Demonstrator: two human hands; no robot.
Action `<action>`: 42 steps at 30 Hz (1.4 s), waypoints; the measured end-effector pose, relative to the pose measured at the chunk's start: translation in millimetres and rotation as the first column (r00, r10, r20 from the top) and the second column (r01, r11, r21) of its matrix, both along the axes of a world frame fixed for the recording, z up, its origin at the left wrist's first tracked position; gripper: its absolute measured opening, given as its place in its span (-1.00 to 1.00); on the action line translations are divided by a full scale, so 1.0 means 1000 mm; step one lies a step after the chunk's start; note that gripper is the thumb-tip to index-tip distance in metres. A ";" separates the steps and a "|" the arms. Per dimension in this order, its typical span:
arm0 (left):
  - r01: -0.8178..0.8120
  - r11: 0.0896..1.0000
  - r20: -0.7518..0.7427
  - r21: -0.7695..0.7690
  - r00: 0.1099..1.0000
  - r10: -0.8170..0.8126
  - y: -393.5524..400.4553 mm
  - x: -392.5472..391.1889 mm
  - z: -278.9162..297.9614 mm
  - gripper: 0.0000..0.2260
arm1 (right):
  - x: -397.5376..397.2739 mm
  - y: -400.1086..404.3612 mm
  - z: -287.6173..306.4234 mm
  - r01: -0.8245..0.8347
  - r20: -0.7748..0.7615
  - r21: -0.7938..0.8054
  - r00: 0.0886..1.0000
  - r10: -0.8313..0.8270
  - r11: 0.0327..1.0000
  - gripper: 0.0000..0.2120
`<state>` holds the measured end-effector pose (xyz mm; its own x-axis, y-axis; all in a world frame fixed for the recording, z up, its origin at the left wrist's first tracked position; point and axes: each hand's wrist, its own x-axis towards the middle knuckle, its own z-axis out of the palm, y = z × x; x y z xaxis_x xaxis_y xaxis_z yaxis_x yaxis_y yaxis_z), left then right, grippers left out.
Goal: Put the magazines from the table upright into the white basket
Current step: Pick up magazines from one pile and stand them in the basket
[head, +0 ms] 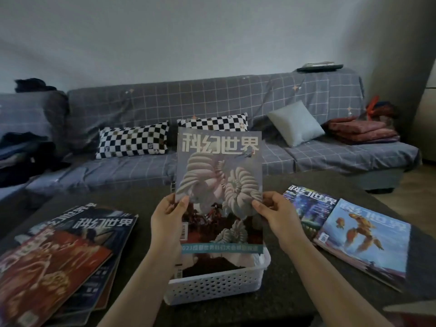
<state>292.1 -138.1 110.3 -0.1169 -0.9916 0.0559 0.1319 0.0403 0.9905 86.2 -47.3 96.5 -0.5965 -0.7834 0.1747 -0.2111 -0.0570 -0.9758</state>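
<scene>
White perforated plastic forms the basket [213, 283], which stands on the dark desk [290, 300] directly below my two hands. I hold one magazine [219, 175] upright above it, cover facing me, title at the top. Its long axis runs vertically. Its lower edge appears to sit inside the basket already, though the rim hides the contact point, so I cannot tell whether it rests on the bottom.

My left hand [168, 217] pinches the left edge of the magazine, thumb on the cover, fingers [170, 201] curled behind. My right hand [273, 212] pinches the right edge in the same way. Both grips sit at about mid-height of the cover, at the same level, so neither hand is nearer to the basket.

The relation that governs the coming move: the basket opening lies straight down from my fingers, in line with the long axis of the magazine. In my judgement, a vertical descent without tilt seats it.

Remaining stock: a stack of magazines [68, 253] lies flat on the desk to my left, and two magazines [349, 232] lie flat to my right.
</scene>
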 end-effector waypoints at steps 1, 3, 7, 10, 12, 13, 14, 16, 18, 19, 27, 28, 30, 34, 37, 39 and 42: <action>0.003 1.000 -0.005 0.010 1.000 -0.003 -0.003 0.007 -0.004 -0.96 | 0.005 -0.006 -0.003 -0.010 -0.011 0.010 1.000 0.010 1.000 -0.90; 0.007 1.000 0.015 0.029 1.000 -0.007 -0.009 0.017 -0.013 -0.93 | 0.013 -0.015 -0.009 -0.021 -0.034 0.023 0.999 0.021 1.000 -0.88; -0.014 1.000 0.150 0.027 0.989 0.009 -0.017 0.031 -0.033 -0.92 | 0.018 -0.025 -0.024 0.017 -0.190 0.110 0.982 0.005 0.994 -0.90; 0.008 0.998 0.371 -0.070 0.929 0.018 -0.020 0.036 -0.044 -0.95 | 0.019 -0.027 -0.034 0.064 -0.316 0.189 0.949 -0.001 0.980 -0.90; 0.031 0.993 0.500 -0.112 0.865 0.029 -0.020 0.037 -0.049 -0.93 | 0.021 -0.026 -0.040 0.095 -0.396 0.239 0.918 0.007 0.966 -0.88; 0.030 0.992 0.541 -0.121 0.840 0.041 -0.020 0.037 -0.051 -0.90 | 0.021 -0.026 -0.042 0.103 -0.424 0.251 0.905 0.014 0.962 -0.88; 0.021 0.991 0.566 -0.131 0.822 0.057 -0.020 0.037 -0.053 -0.85 | 0.022 -0.026 -0.044 0.104 -0.446 0.256 0.895 0.022 0.961 -0.87; 0.003 0.984 0.584 -0.176 0.805 0.101 -0.019 0.038 -0.056 -0.70 | 0.024 -0.025 -0.046 0.104 -0.484 0.251 0.874 0.032 0.962 -0.87; -0.007 0.978 0.587 -0.207 0.799 0.130 -0.017 0.039 -0.058 -0.55 | 0.025 -0.023 -0.048 0.105 -0.495 0.230 0.868 0.023 0.968 -0.86; -0.010 0.977 0.585 -0.211 0.800 0.135 -0.017 0.040 -0.058 -0.51 | 0.026 -0.022 -0.049 0.104 -0.489 0.221 0.872 0.018 0.970 -0.86; 0.010 0.974 0.558 -0.227 0.820 0.122 -0.021 0.042 -0.062 -0.53 | 0.029 -0.020 -0.051 0.134 -0.546 0.206 0.838 0.000 0.969 -0.61; 0.011 0.975 0.559 -0.223 0.820 0.119 -0.021 0.042 -0.062 -0.54 | 0.029 -0.020 -0.052 0.150 -0.564 0.212 0.826 -0.005 0.966 -0.64; 0.004 0.977 0.561 -0.212 0.820 0.118 -0.022 0.042 -0.062 -0.55 | 0.027 -0.021 -0.053 0.177 -0.565 0.232 0.825 -0.016 0.956 -0.66; -0.009 0.972 0.557 -0.236 0.818 0.143 -0.021 0.041 -0.063 -0.57 | 0.025 -0.022 -0.053 0.191 -0.552 0.252 0.834 -0.021 0.949 -0.63; -0.013 0.972 0.535 -0.235 0.833 0.140 -0.019 0.041 -0.061 -0.61 | 0.024 -0.022 -0.052 0.186 -0.535 0.262 0.845 -0.018 0.947 -0.61; -0.008 0.970 0.538 -0.241 0.831 0.140 -0.018 0.042 -0.059 -0.67 | 0.023 -0.021 -0.051 0.173 -0.512 0.257 0.859 -0.017 0.951 -0.62; 0.001 0.965 0.557 -0.263 0.817 0.151 -0.013 0.040 -0.058 -0.75 | 0.023 -0.021 -0.050 0.153 -0.479 0.249 0.878 -0.015 0.956 -0.62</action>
